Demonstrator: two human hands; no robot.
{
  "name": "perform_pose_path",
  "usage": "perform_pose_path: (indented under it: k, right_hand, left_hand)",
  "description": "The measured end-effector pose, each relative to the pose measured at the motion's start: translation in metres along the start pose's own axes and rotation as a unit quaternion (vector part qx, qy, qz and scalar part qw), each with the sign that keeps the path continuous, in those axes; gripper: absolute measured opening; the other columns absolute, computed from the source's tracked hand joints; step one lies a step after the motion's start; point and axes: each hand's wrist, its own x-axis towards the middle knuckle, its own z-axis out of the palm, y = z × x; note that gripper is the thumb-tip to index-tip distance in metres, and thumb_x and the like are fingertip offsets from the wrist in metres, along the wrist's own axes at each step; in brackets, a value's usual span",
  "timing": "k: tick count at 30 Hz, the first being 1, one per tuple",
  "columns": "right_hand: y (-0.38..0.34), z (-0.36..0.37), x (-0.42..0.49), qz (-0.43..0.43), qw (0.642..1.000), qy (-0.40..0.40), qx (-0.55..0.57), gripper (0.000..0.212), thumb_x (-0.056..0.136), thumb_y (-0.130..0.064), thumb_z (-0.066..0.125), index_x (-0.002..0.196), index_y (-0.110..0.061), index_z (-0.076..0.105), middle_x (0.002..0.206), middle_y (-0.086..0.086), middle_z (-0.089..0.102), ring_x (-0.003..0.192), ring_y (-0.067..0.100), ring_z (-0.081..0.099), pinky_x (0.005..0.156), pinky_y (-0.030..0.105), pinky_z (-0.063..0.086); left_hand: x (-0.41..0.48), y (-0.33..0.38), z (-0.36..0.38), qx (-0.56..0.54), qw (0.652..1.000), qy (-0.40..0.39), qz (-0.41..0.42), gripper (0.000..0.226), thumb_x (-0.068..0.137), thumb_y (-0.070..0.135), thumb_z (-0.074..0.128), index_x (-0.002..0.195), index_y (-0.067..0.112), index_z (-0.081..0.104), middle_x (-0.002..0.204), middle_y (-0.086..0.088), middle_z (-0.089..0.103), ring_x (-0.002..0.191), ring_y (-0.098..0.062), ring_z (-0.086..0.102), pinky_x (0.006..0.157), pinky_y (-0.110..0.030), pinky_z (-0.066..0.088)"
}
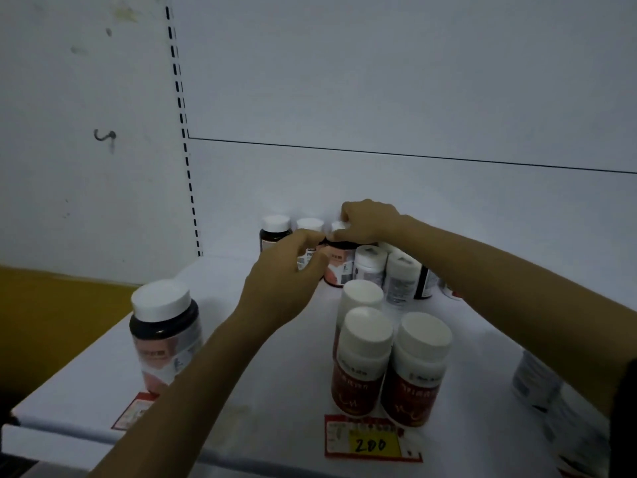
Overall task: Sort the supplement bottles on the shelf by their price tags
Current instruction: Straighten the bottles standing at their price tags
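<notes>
My right hand [365, 220] grips the white cap of a dark bottle with a pink label [339, 267] near the back of the white shelf [282, 374]. My left hand [282, 277] is curled against the same bottle's left side, fingers on it. Two more dark bottles [274, 231] stand behind at the back wall. A large dark bottle with a white cap [165, 332] stands at the front left, above a red price tag [132, 412]. Two red-labelled white bottles [389, 367] stand at the front, behind a tag marked 200 [372, 441].
White bottles [386, 270] cluster under my right forearm. More bottles [537, 381] lie at the right edge, partly hidden by my arm. A slotted upright [186, 150] runs up the back panel. A yellow surface [51, 312] lies left of the shelf.
</notes>
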Motion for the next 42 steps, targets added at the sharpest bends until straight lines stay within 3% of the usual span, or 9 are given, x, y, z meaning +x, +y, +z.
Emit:
perform_pose_path:
  k: [5, 12, 19, 25, 28, 31, 34, 39, 42]
  right_hand:
    - [-0.007, 0.005, 0.004, 0.044, 0.993, 0.040, 0.098, 0.050, 0.079, -0.050, 0.064, 0.108, -0.010, 0.053, 0.107, 0.009, 0.061, 0.086, 0.022, 0.052, 0.069, 0.031, 0.040]
    - [-0.002, -0.046, -0.010, 0.082, 0.955, 0.155, 0.241, 0.044, 0.070, -0.044, 0.075, 0.102, -0.017, 0.059, 0.101, 0.000, 0.057, 0.090, 0.018, 0.053, 0.073, 0.031, 0.044]
    - [-0.024, -0.099, -0.055, 0.055, 0.864, 0.141, 0.481, 0.029, 0.076, -0.027, 0.076, 0.097, -0.010, 0.065, 0.088, 0.002, 0.065, 0.080, 0.016, 0.061, 0.073, 0.030, 0.053]
    - [-0.047, -0.108, -0.083, 0.032, 0.850, 0.108, 0.515, 0.031, 0.081, -0.029, 0.071, 0.103, -0.008, 0.067, 0.093, -0.006, 0.068, 0.080, 0.010, 0.065, 0.064, 0.022, 0.055]
    - [-0.054, -0.108, -0.089, 0.026, 0.845, 0.099, 0.525, 0.029, 0.084, -0.025, 0.067, 0.106, -0.007, 0.066, 0.095, -0.006, 0.067, 0.086, 0.012, 0.064, 0.068, 0.024, 0.056]
    - [-0.058, -0.108, -0.092, 0.022, 0.843, 0.088, 0.531, 0.025, 0.086, -0.021, 0.063, 0.107, -0.007, 0.065, 0.095, -0.005, 0.065, 0.088, 0.013, 0.063, 0.070, 0.025, 0.056]
    - [-0.063, -0.108, -0.094, 0.017, 0.844, 0.077, 0.530, 0.023, 0.087, -0.018, 0.062, 0.107, -0.009, 0.064, 0.100, 0.001, 0.065, 0.090, 0.015, 0.062, 0.072, 0.026, 0.055]
    - [-0.067, -0.108, -0.099, 0.010, 0.852, 0.075, 0.518, 0.028, 0.087, -0.018, 0.061, 0.111, -0.004, 0.063, 0.100, -0.005, 0.064, 0.091, 0.014, 0.062, 0.071, 0.025, 0.054]
    - [-0.067, -0.113, -0.106, 0.008, 0.853, 0.102, 0.512, 0.025, 0.086, -0.018, 0.062, 0.109, -0.007, 0.066, 0.098, -0.002, 0.067, 0.092, 0.015, 0.063, 0.075, 0.028, 0.055]
  left_hand:
    - [0.001, -0.012, -0.006, -0.018, 1.000, -0.004, 0.004, 0.028, 0.092, 0.030, 0.049, 0.118, 0.020, 0.056, 0.101, 0.015, 0.052, 0.097, -0.004, 0.050, 0.081, -0.021, 0.039]
    - [0.004, -0.004, -0.009, -0.147, 0.989, -0.006, -0.006, 0.026, 0.092, 0.025, 0.051, 0.118, 0.022, 0.052, 0.104, 0.017, 0.052, 0.091, 0.004, 0.052, 0.069, 0.002, 0.038]
    - [0.008, 0.009, -0.012, -0.302, 0.948, -0.012, -0.099, 0.056, 0.091, 0.032, 0.052, 0.141, 0.027, 0.027, 0.148, 0.003, 0.034, 0.130, -0.017, 0.038, 0.098, -0.032, 0.036]
    - [0.001, 0.007, -0.007, -0.385, 0.916, -0.001, -0.110, 0.060, 0.089, 0.033, 0.055, 0.141, 0.026, 0.027, 0.138, 0.002, 0.046, 0.116, -0.015, 0.048, 0.091, -0.029, 0.042]
    - [-0.005, 0.004, -0.006, -0.398, 0.913, 0.034, -0.087, 0.054, 0.086, 0.027, 0.059, 0.134, 0.025, 0.034, 0.130, 0.003, 0.049, 0.113, -0.016, 0.053, 0.085, -0.024, 0.050]
    - [-0.009, 0.000, -0.006, -0.431, 0.897, 0.049, -0.080, 0.051, 0.083, 0.021, 0.064, 0.126, 0.026, 0.038, 0.124, 0.002, 0.051, 0.111, -0.021, 0.057, 0.087, -0.034, 0.054]
    - [-0.012, -0.002, -0.007, -0.442, 0.892, 0.061, -0.071, 0.049, 0.081, 0.015, 0.066, 0.120, 0.027, 0.038, 0.117, 0.005, 0.051, 0.106, -0.016, 0.056, 0.080, -0.026, 0.055]
    - [-0.019, -0.004, -0.003, -0.384, 0.920, 0.063, -0.049, 0.053, 0.082, 0.016, 0.066, 0.124, 0.023, 0.036, 0.125, 0.002, 0.048, 0.114, -0.018, 0.054, 0.077, -0.016, 0.054]
    - [-0.027, -0.001, -0.008, -0.245, 0.968, 0.046, 0.001, 0.075, 0.082, 0.029, 0.065, 0.142, 0.024, 0.021, 0.144, 0.000, 0.034, 0.130, -0.018, 0.040, 0.099, -0.030, 0.046]
